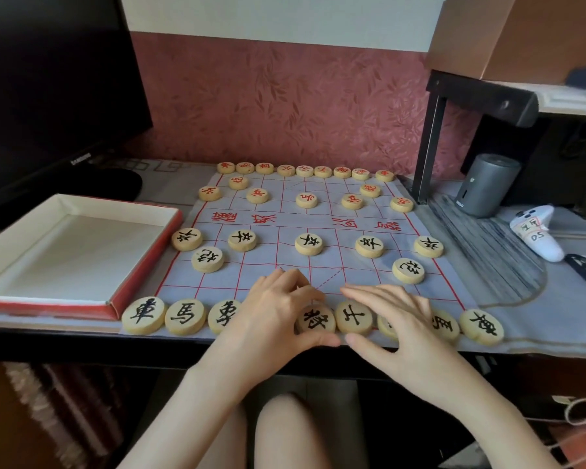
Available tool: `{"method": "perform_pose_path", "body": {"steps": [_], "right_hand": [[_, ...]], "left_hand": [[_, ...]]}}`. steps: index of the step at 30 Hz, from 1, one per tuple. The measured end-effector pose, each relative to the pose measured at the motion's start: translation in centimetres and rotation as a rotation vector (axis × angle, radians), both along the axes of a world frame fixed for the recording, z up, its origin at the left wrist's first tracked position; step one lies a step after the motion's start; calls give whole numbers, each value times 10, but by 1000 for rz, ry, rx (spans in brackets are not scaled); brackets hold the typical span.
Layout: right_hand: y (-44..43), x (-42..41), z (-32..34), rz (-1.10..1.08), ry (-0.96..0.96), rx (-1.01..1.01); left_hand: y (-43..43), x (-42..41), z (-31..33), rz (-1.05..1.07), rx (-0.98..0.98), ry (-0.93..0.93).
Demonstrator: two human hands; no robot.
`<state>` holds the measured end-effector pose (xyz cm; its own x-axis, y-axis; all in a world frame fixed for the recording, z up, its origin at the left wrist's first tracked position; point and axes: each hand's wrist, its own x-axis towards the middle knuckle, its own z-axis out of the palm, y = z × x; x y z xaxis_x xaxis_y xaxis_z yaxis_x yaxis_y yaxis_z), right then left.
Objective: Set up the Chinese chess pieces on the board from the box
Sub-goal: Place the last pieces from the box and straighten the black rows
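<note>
Wooden general piece (315,320) gripped by left hand (274,309) fingers, right hand (400,323) fingers straight, just beside

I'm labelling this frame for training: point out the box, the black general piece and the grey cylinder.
box (78,252), head view, bare pale floor inside.
black general piece (315,320), head view, inked top face.
grey cylinder (487,184), head view, middle of its side wall.
</note>
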<state>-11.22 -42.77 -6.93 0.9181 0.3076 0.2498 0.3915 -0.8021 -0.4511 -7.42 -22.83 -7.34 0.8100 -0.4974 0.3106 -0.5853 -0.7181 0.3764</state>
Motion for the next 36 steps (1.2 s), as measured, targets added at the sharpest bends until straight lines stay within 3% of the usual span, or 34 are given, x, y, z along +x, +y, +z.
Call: {"method": "perform_pose_path", "body": {"steps": [8, 14, 17, 25, 36], "right_hand": [[0, 16, 0, -92, -128, -67], [-1, 9, 4, -68, 20, 10], [0, 5, 6, -51, 83, 23], [1, 11, 5, -31, -43, -11], [-1, 6, 7, 8, 26, -17]], "left_hand": [[12, -2, 10, -116, -35, 110], [10, -3, 7, -91, -37, 111], [6, -3, 0, -30, -12, 21], [9, -4, -1, -17, -29, 28], [10, -3, -5, -40, -10, 48]]}}
